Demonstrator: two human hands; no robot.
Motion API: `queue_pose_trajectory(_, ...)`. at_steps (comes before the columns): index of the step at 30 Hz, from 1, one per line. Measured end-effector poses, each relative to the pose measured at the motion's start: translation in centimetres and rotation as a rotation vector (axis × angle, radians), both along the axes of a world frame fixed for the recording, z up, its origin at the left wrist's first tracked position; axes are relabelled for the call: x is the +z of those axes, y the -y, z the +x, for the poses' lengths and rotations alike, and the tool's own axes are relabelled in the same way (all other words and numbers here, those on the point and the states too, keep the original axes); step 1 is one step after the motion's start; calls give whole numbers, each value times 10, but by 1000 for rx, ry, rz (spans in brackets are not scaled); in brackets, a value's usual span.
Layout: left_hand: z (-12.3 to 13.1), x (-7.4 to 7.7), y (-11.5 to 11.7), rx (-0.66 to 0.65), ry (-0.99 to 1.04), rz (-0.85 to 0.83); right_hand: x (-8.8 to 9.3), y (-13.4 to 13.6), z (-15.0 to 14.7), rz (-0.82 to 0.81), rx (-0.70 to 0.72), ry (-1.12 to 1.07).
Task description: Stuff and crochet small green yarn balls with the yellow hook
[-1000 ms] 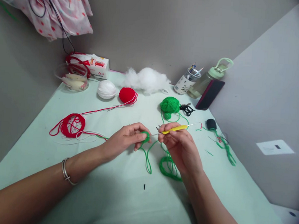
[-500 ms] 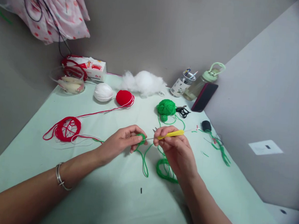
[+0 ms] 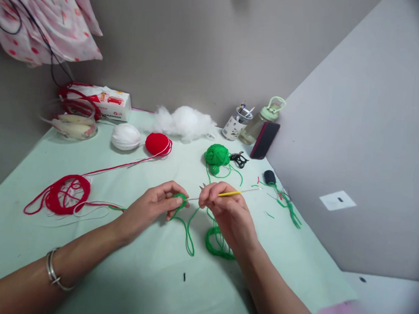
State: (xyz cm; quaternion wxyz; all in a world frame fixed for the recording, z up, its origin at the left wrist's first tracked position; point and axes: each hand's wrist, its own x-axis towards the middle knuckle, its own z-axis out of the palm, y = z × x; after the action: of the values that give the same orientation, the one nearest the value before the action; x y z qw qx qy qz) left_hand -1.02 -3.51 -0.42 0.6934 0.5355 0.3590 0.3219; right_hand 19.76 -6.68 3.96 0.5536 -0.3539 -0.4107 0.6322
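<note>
The left hand (image 3: 156, 204) pinches a green yarn piece (image 3: 182, 204); the right hand (image 3: 229, 212) holds a yellow-handled hook (image 3: 230, 194) (tip at the piece), a green ball (image 3: 217, 154) lying farther off.

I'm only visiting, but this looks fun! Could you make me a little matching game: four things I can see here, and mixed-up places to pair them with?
Things:
1. Yellow-handled hook
2. Phone
3. Silver bracelet
4. Small green yarn piece

Places:
A. Around the left forearm
B. Held in the left hand
C. Beside the bottle
D. Held in the right hand

Pairs: 1-D, 2-C, 3-A, 4-B
</note>
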Motion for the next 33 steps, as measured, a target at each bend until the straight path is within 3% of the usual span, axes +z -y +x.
queue_pose_trajectory(7, 2, 3, 1, 17, 81, -85, -2, -4, 6, -24, -109, 11)
queue_pose_trajectory(33, 3, 4, 1, 14, 78, -81, -6, -1, 3, 10, -76, 94)
